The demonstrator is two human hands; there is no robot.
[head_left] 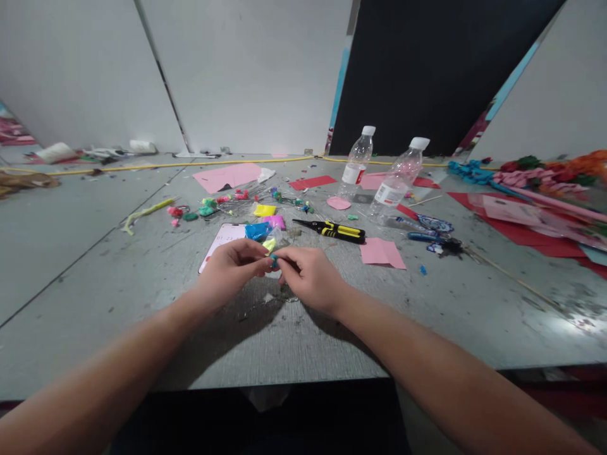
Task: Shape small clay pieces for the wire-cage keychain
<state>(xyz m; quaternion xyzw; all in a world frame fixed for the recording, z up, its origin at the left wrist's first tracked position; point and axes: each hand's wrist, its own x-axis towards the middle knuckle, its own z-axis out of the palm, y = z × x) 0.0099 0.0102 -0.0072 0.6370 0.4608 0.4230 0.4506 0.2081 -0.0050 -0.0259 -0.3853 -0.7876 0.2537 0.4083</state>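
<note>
Between the fingertips of both hands is a small blue piece (274, 261), partly covered by the fingers. My left hand (232, 268) pinches it from the left, and my right hand (310, 275) pinches it from the right. Just beyond the hands lie a blue packet (257, 231), a pink packet (274, 221), a yellow packet (264, 210) and a yellow-green piece (269, 245). A phone (222, 239) with a lit screen lies flat behind my left hand. Black-and-yellow pliers (334, 230) rest beyond my right hand.
Two plastic bottles (353, 170) (396, 183) stand at the back right. Small coloured clay pieces (208, 205) lie behind the phone. Pink paper (382, 253), blue-handled pliers (427, 237) and a thin stick (512, 275) lie to the right. A yellow cord (165, 165) runs along the back.
</note>
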